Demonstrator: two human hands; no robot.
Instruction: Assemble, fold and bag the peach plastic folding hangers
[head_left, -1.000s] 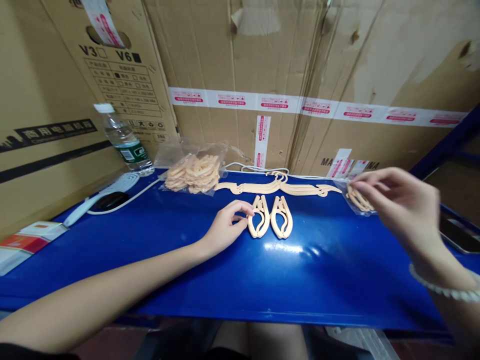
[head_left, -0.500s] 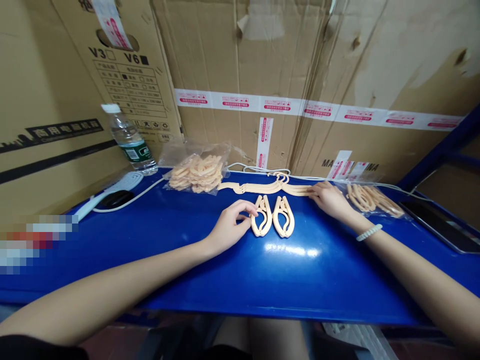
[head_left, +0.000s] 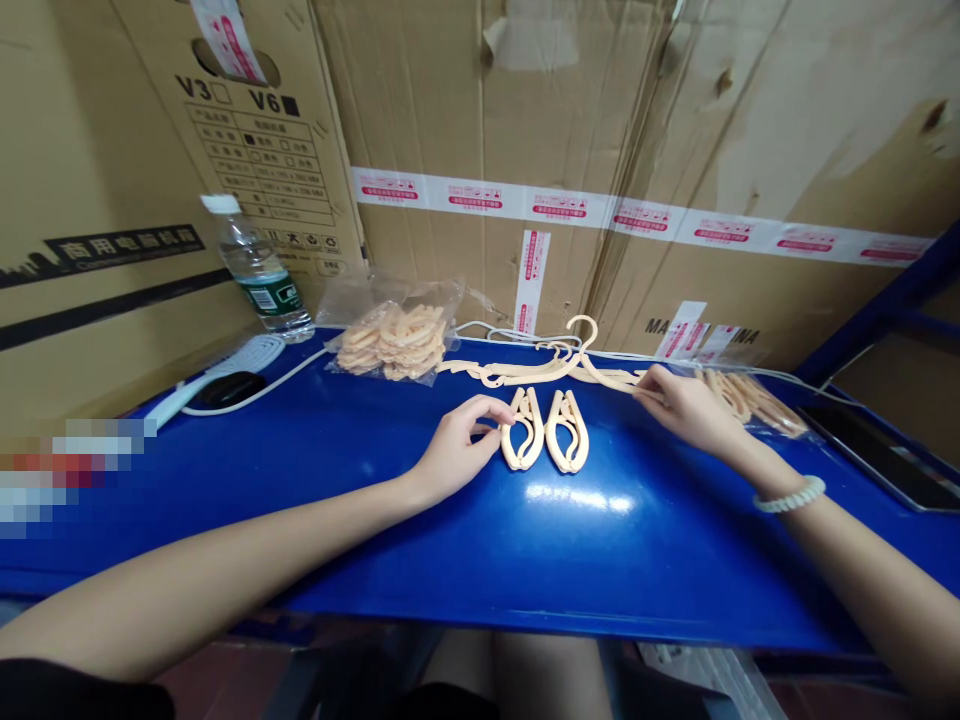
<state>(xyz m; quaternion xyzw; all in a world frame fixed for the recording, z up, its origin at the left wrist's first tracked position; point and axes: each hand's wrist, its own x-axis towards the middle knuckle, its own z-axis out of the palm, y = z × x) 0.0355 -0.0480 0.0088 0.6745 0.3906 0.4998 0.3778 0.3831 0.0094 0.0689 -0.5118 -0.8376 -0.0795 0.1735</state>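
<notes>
My right hand [head_left: 686, 405] pinches the right arm of an unfolded cream-coloured clothes hanger [head_left: 536, 372], whose hook points up. Other unfolded hangers [head_left: 466, 366] lie behind it, partly covered by it. At the middle of the table, my left hand [head_left: 466, 440] has its thumb and fingers curled against the left side of a folded hanger [head_left: 534, 452]. A second folded hanger [head_left: 574, 455] lies just to its right, with no hand on it.
A clear bag of folded hangers [head_left: 394, 340] sits at the back left, and another bag [head_left: 757, 400] at the right. A water bottle [head_left: 262, 275], a black mouse [head_left: 232, 390], a keyboard [head_left: 187, 400] and a phone [head_left: 885, 455] stand about on the blue table [head_left: 480, 560]. Cardboard [head_left: 465, 120] walls the back.
My right hand has moved right and a little towards me, drawing one unfolded hanger up and away from the others. My left hand stays at the folded hanger.
</notes>
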